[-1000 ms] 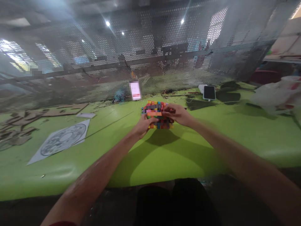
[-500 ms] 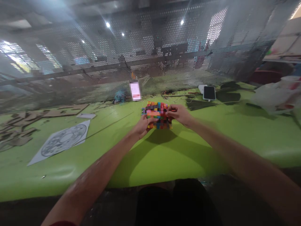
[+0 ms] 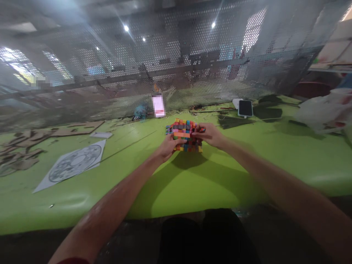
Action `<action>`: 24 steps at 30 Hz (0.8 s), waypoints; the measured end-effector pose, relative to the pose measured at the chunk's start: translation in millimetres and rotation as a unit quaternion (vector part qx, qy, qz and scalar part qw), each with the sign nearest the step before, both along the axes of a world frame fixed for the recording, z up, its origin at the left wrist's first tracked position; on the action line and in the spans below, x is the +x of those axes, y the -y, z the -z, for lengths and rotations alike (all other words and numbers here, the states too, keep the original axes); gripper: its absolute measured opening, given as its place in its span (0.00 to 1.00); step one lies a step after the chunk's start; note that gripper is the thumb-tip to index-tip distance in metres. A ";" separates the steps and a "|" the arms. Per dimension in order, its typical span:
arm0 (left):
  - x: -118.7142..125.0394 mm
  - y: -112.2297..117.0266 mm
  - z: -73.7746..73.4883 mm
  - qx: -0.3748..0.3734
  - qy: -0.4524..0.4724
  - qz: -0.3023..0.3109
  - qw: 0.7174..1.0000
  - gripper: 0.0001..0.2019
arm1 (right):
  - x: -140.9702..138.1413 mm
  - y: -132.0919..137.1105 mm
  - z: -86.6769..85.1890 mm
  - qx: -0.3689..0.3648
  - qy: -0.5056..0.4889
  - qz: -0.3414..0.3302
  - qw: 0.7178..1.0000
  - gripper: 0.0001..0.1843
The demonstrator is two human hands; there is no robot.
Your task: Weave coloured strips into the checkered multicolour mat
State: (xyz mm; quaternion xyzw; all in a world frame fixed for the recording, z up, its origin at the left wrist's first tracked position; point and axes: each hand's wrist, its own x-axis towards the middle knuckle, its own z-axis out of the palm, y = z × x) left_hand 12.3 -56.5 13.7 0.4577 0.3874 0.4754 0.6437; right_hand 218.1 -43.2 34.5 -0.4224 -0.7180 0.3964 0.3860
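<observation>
A small woven piece of multicoloured strips is held up over the green table, its shadow falling below it. Strip ends stick out at its left side. My left hand grips its left lower edge, the thumb lying across the front and the other fingers hidden behind. At the right edge my right hand has its fingers pinched together on the weave, with a bit of coloured strip showing by the fingertips. Exactly which strip it pinches is too small to make out.
Left lie a sheet with a printed ring pattern and brown cardboard scraps. A lit phone leans against the perforated metal screen. Behind right are a dark-screened device, dark leaf-like pieces and a plastic bag.
The woven piece has tilted slightly and shifted a little to the right. My right fingers have moved a bit along its right edge; my left hand keeps its grip.
</observation>
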 end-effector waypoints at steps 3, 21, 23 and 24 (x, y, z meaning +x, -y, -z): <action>-1.2 -2.2 1.8 0.010 0.002 0.007 1.000 0.15 | 0.2 1.6 -1.5 -0.010 0.000 -0.011 1.000 0.20; -9.1 -8.2 9.3 -0.049 0.054 0.006 0.997 0.11 | -18.9 -4.9 24.9 0.140 0.033 0.077 0.987 0.15; -8.1 -7.1 10.0 -0.046 0.051 0.000 0.998 0.11 | -20.3 -2.4 23.6 0.145 0.044 0.102 0.983 0.14; -7.6 -6.5 10.1 -0.044 0.050 -0.004 0.998 0.11 | -20.7 -1.2 23.0 0.138 0.044 0.112 0.983 0.14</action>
